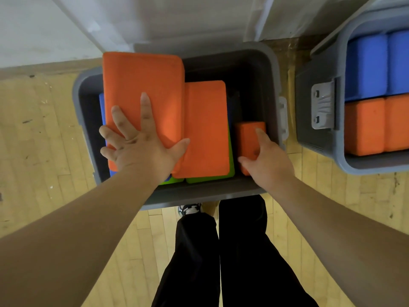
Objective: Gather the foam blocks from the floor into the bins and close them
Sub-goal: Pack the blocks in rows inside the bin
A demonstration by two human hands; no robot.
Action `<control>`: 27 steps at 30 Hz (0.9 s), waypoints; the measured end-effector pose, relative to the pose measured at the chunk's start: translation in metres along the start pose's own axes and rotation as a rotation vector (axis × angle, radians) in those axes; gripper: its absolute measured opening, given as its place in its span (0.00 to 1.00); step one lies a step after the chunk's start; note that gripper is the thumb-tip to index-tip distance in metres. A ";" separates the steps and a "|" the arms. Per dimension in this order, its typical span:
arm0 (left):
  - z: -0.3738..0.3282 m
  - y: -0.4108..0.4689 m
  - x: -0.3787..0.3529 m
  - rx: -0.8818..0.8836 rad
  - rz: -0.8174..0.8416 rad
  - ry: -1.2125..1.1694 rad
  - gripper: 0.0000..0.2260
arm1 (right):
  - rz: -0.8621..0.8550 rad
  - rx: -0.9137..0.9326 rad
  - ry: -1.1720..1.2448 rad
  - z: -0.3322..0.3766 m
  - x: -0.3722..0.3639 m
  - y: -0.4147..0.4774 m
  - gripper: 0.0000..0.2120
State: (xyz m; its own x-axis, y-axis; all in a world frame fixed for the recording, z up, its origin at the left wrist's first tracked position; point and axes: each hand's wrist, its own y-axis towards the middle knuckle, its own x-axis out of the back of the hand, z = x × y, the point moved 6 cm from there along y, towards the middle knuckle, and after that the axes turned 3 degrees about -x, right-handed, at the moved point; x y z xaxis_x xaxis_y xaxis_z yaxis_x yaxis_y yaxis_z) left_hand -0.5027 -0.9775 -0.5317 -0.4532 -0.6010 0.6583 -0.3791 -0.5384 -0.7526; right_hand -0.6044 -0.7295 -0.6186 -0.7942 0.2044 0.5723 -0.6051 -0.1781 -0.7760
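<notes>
My left hand [141,145] lies flat, fingers spread, pressing the big orange foam block [143,85] into the grey bin [199,196]. My right hand [266,160] grips a smaller orange block [247,138] by the right wall — this and the neighbouring bin [318,151] look nearly full, neither closed yet.

Blocks [205,127] in bin [274,69], second bin [321,138] rightward

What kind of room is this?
Probably a gym or exercise studio. The floor is pale wood strips like a sports hall's, and the grey bins hold orange, blue and green foam blocks.
</notes>
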 end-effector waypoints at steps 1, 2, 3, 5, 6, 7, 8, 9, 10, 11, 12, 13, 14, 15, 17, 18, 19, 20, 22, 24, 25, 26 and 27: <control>-0.001 -0.005 0.001 0.006 0.015 -0.041 0.38 | 0.032 0.002 0.140 0.009 -0.003 -0.004 0.46; 0.000 -0.002 0.000 -0.001 0.015 -0.073 0.38 | 0.094 -0.005 0.271 0.017 -0.011 -0.007 0.49; 0.003 0.000 -0.001 0.000 -0.012 -0.092 0.41 | 0.168 -0.023 0.356 0.025 -0.022 -0.009 0.52; 0.011 0.003 -0.001 0.000 -0.149 -0.020 0.51 | 0.261 -0.031 0.360 0.037 -0.043 -0.012 0.56; 0.015 0.007 -0.001 0.002 -0.212 0.005 0.54 | 0.273 -0.026 0.336 0.041 -0.052 -0.012 0.58; 0.018 0.009 -0.001 -0.003 -0.235 0.014 0.54 | 0.266 -0.031 0.322 0.044 -0.058 -0.011 0.59; 0.019 0.010 0.000 -0.011 -0.241 -0.005 0.55 | 0.254 -0.046 0.323 0.045 -0.062 -0.011 0.60; 0.021 0.012 -0.001 -0.029 -0.244 -0.020 0.55 | 0.250 -0.068 0.332 0.046 -0.065 -0.010 0.60; 0.021 0.011 0.000 -0.035 -0.257 -0.036 0.55 | 0.261 -0.088 0.344 0.047 -0.067 -0.010 0.61; 0.024 0.011 -0.001 -0.031 -0.273 -0.043 0.55 | 0.277 -0.105 0.361 0.046 -0.069 -0.009 0.61; 0.025 0.011 0.001 -0.030 -0.286 -0.051 0.55 | 0.293 -0.121 0.387 0.044 -0.070 -0.008 0.62; 0.028 0.012 0.001 -0.029 -0.296 -0.068 0.55 | 0.307 -0.141 0.418 0.042 -0.069 -0.007 0.62; 0.031 0.013 0.001 -0.027 -0.301 -0.083 0.55 | 0.317 -0.157 0.447 0.040 -0.066 -0.005 0.62; 0.033 0.012 0.001 -0.023 -0.295 -0.088 0.55 | 0.333 -0.167 0.474 0.039 -0.064 -0.004 0.62; 0.037 0.010 0.003 -0.029 -0.304 -0.100 0.54 | 0.375 -0.163 0.513 0.042 -0.060 -0.003 0.60; 0.039 0.010 0.004 -0.024 -0.314 -0.110 0.54 | 0.382 -0.156 0.525 0.045 -0.055 -0.005 0.60; 0.041 0.010 0.007 -0.009 -0.319 -0.122 0.54 | 0.373 -0.149 0.541 0.046 -0.049 -0.006 0.60; 0.044 0.010 0.009 0.011 -0.325 -0.129 0.54 | 0.351 -0.140 0.574 0.048 -0.039 -0.009 0.60; 0.050 0.011 0.012 0.050 -0.335 -0.113 0.54 | 0.239 -0.102 0.647 0.050 -0.010 -0.016 0.58; 0.057 0.011 0.009 0.069 -0.305 -0.076 0.55 | -0.003 0.002 0.573 0.055 0.037 -0.027 0.51; 0.059 0.011 0.004 0.073 -0.274 -0.052 0.55 | -0.135 0.055 0.491 0.057 0.061 -0.034 0.47; 0.060 0.011 0.000 0.073 -0.240 -0.030 0.56 | -0.237 0.101 0.396 0.060 0.080 -0.042 0.44; 0.059 0.011 -0.004 0.073 -0.205 -0.016 0.56 | -0.306 0.135 0.286 0.064 0.091 -0.047 0.41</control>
State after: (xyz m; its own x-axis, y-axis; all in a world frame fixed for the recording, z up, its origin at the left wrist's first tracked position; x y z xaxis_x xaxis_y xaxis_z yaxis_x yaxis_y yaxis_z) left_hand -0.4581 -1.0162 -0.5417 -0.3591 -0.4836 0.7982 -0.4026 -0.6913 -0.6000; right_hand -0.6516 -0.7637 -0.5129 -0.5413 0.5224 0.6588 -0.8268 -0.1883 -0.5300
